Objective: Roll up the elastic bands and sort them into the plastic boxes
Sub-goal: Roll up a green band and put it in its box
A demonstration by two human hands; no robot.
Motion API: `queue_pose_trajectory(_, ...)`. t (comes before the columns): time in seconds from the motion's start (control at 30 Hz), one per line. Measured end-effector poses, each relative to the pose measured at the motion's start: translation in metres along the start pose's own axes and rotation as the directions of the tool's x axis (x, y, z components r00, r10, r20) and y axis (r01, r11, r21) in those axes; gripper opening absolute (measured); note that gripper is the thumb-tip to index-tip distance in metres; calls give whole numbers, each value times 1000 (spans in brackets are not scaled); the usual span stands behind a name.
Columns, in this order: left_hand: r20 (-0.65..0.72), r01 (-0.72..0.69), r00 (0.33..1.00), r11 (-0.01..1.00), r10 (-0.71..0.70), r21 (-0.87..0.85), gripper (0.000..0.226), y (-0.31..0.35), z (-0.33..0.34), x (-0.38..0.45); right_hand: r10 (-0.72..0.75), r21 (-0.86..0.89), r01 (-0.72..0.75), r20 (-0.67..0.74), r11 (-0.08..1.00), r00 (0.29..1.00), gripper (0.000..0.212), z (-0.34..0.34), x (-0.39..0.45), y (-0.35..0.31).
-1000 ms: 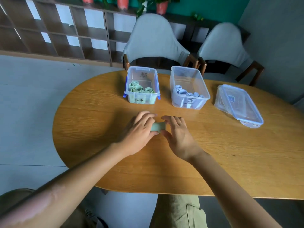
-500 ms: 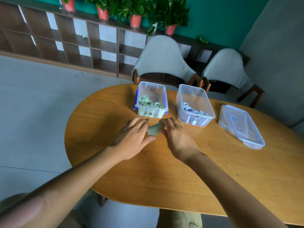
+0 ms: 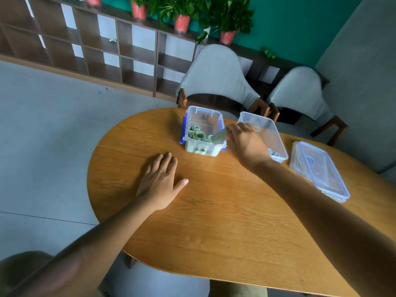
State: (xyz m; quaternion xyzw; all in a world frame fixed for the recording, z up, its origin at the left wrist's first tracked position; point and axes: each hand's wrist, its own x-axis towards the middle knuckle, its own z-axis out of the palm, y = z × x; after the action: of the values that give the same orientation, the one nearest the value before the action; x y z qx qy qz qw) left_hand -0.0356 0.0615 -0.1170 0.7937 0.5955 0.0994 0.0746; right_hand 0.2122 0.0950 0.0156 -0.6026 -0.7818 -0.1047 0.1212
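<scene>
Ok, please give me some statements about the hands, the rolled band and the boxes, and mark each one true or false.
1. The right hand holds a green roll at the box with blue clips. True.
2. The left hand grips a second roll. False: it lies flat and empty on the table.
3. The box with blue clips already holds green rolls. True.
4. The other box is closed with a lid. False: it is open; the lids lie beside it on the table.
5. Loose bands lie unrolled on the table. False: none can be seen.
</scene>
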Motion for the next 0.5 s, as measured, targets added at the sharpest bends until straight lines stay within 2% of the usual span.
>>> queue_pose_trajectory(0.23,-44,2,999,999,-4,-40,83,-4,7,1,-36,-67,36,-13,997,999,30,14,58,7)
queue_pose_trajectory(0.5,-61,8,998,999,-11,-43,83,-6,8,3,-79,-163,93,90,982,993,25,48,96,4)
